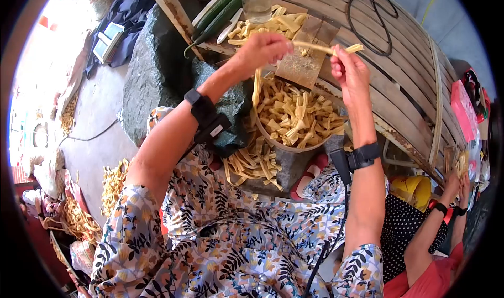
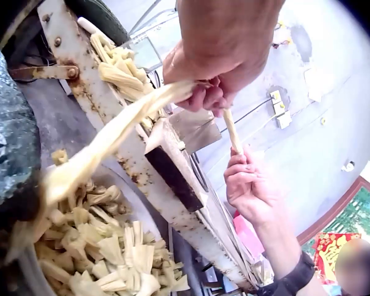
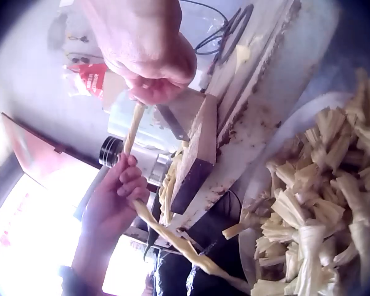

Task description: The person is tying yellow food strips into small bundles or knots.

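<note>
In the head view, a pale yellow twisted strip (image 1: 313, 46) stretches between the two hands above a wooden board (image 1: 297, 70). My left hand (image 1: 265, 49) grips it with curled fingers. The right hand (image 1: 350, 71) pinches it near its folded end, which sticks out past the fingers. From the left hand a long tail of the strip (image 2: 114, 132) hangs toward the basin, clearest in the left wrist view. Beneath the hands stands a round basin (image 1: 287, 149) heaped with short knotted pieces (image 1: 299, 114) of the same pale yellow material.
A slatted bench (image 1: 404, 96) with a rusty metal edge bears a glass jar (image 1: 256, 3), cucumbers (image 1: 223, 13), a white-handled tool (image 1: 229, 26) and a black cable (image 1: 367, 27). Dark green plastic sheeting (image 1: 152, 77) lies left of the basin. Another person's hands (image 1: 457, 185) work at the right.
</note>
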`<state>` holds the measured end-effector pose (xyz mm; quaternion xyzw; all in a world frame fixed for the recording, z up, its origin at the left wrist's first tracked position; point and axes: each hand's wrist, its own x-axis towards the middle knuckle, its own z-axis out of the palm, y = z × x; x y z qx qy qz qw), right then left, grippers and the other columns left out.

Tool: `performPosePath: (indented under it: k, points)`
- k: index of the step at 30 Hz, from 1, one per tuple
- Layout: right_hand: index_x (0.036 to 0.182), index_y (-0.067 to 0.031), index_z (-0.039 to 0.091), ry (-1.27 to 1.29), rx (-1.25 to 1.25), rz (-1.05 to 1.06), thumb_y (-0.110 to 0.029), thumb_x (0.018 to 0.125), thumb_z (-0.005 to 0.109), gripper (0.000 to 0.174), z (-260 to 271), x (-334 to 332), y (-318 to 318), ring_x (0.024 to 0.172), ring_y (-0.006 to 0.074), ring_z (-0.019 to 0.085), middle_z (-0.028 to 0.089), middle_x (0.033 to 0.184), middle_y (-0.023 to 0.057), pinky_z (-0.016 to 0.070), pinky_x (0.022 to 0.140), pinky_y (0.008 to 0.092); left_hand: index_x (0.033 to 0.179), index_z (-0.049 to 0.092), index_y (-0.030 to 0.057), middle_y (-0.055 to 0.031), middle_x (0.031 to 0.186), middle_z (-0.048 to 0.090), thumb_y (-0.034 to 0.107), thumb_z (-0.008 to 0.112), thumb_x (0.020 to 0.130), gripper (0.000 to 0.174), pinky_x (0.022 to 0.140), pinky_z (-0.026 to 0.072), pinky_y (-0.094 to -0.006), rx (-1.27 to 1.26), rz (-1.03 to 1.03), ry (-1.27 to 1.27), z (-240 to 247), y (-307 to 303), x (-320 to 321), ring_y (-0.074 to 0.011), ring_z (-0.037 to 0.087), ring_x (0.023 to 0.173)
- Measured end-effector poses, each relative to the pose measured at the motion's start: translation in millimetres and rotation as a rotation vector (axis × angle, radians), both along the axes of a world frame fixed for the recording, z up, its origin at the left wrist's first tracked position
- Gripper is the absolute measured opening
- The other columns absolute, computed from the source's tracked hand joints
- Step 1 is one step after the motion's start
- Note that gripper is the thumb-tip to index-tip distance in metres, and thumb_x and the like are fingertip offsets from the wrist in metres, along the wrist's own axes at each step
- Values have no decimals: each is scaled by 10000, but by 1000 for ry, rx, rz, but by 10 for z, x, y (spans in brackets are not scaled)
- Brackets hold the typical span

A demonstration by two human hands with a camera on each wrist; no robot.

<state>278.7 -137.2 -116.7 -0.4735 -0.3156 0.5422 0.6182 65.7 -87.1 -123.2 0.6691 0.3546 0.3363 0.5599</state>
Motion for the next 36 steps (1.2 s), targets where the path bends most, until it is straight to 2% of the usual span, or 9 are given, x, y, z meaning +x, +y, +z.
performPosePath:
  k: [5,8,20,23,26,31,34,35,36]
  points:
    - [855,13,610,30,68,-135,-141,786,643,172,-132,-76,261,555,66,510,591,711,54,442,481,171,839,615,1,56,614,418,166,552,842,177,471,272,-180,38,158,-89,-71,283,178,-29,360,551]
    - [853,15,609,52,71,-161,-135,782,647,170,-175,-59,322,551,68,509,590,707,55,448,483,176,831,620,1,52,618,430,166,552,842,178,458,270,-176,13,187,-62,-98,347,228,-25,349,526]
    - [776,13,601,52,49,-215,-127,779,642,146,-190,-57,417,511,68,493,581,662,50,423,455,176,822,636,31,41,644,478,178,555,838,169,473,332,-172,98,231,-9,-160,425,289,-22,410,559]
    - [756,24,600,-209,-7,-177,-110,782,625,139,-367,-51,443,485,69,483,573,627,47,402,446,176,815,639,38,33,649,502,167,567,828,148,480,350,-176,386,294,91,-430,480,306,-27,433,566]
    - [738,27,596,-320,-33,-306,-109,784,612,144,-464,114,353,472,69,478,571,610,45,389,440,178,810,642,42,23,645,518,152,578,817,127,488,361,-179,138,363,166,-379,443,209,-35,454,576]
    - [766,0,621,-242,-136,-52,-219,814,612,225,-91,77,-38,520,54,495,604,665,53,409,477,171,852,602,35,44,604,476,122,545,844,104,464,305,-170,-133,14,-171,-62,175,47,-23,382,529]
    - [825,0,631,-633,-77,103,-238,815,612,239,-31,79,-290,561,62,508,610,686,41,421,518,193,902,578,70,46,621,498,129,541,851,86,474,304,-161,-195,-130,-165,-77,-1,27,-18,391,537]
    - [882,7,630,-899,105,174,-244,807,622,262,-49,159,-373,601,77,513,612,716,37,427,568,215,915,570,83,48,627,505,132,539,853,84,476,305,-160,-178,-170,-146,-85,-65,28,-16,397,543]
    - [890,8,628,-907,139,120,-238,803,626,261,-46,169,-420,615,79,514,612,731,37,428,579,217,928,562,96,50,633,512,135,538,856,85,478,305,-158,-162,-210,-126,-82,-126,34,-14,403,549]
